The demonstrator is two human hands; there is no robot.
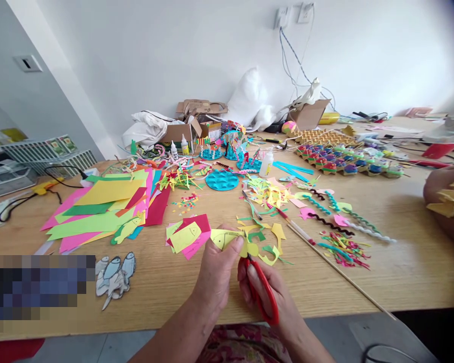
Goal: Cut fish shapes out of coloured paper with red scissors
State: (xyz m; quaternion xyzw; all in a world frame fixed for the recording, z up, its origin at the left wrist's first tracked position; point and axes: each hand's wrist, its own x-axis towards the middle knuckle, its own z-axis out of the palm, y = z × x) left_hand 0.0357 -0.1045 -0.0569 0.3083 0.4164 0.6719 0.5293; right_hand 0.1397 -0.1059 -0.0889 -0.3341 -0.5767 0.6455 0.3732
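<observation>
Near the front edge of the table, my left hand (220, 269) pinches a piece of yellow paper (222, 238) with a fish outline drawn on it. Red-handled scissors (268, 292) are gripped in my right hand (263, 285), their blades at the paper's right part, close to my left thumb. Just left of my hands lies a small stack of coloured paper pieces, with a drawn fish on the top yellow piece (187, 237). Curved green and yellow paper offcuts (270, 252) lie beyond the scissors. Grey-blue paper fish cutouts (115, 272) rest further left.
Coloured paper sheets (102, 201) are piled at the left. A blue scalloped disc (222, 180) and a glue bottle (267, 164) stand mid-table. A long thin stick (340, 272) runs toward the front right edge. Painted egg trays (348, 159) sit at the back right; another person's hand (444, 189) is at far right.
</observation>
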